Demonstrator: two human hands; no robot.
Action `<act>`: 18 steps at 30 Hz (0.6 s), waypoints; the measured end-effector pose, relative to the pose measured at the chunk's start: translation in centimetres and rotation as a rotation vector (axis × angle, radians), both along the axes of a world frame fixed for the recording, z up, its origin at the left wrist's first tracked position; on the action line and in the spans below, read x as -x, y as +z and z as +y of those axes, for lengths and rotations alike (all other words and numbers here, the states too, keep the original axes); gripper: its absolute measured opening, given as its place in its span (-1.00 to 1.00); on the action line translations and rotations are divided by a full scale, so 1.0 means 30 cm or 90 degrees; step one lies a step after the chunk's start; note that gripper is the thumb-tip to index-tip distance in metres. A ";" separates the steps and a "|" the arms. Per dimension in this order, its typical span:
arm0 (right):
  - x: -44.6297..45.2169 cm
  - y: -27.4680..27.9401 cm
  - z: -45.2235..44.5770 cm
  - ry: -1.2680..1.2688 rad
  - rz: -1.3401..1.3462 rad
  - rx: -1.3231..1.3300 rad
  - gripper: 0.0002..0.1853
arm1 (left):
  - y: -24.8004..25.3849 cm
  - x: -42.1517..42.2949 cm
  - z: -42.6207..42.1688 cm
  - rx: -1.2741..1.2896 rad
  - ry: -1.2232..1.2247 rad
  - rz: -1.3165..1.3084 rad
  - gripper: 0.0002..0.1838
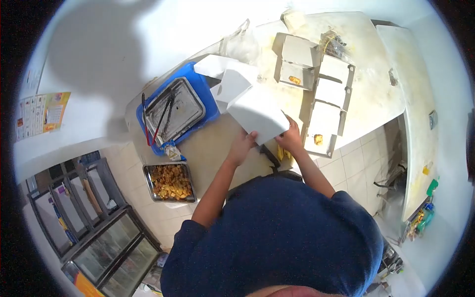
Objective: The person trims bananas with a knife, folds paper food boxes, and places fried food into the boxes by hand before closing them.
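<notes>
A white cardboard box (260, 115) is held at its near edge between my two hands. My left hand (243, 147) grips the near left corner, thumb on top. My right hand (291, 138) closes on the right corner; its other fingers are partly hidden. More white boxes (233, 85) lie just beyond, overlapping the held one. To the right stand open cardboard boxes: one box (299, 53) holds a fried piece (294, 79), and the nearest box (326, 119) holds another fried piece (318, 139).
A metal tray of fried food (170, 183) sits at the left edge of the table (210, 153). Behind it, a blue tub (212, 101) bears a metal tray (185, 116) and red-handled tongs (156, 134). Plastic bags (240, 45) lie at the back. A dark-handled object (269, 156) lies near my body.
</notes>
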State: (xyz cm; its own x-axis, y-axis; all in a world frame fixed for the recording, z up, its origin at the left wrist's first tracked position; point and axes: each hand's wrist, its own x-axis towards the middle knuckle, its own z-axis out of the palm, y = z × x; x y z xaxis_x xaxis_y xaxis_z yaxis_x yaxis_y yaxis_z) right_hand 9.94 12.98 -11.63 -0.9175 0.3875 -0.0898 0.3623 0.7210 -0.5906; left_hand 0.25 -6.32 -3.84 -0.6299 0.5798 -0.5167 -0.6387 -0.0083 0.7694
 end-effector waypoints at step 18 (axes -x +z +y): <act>-0.095 -0.031 -0.093 -0.127 -0.154 -0.057 -0.10 | -0.019 -0.183 -0.156 -0.029 0.062 -0.028 -0.40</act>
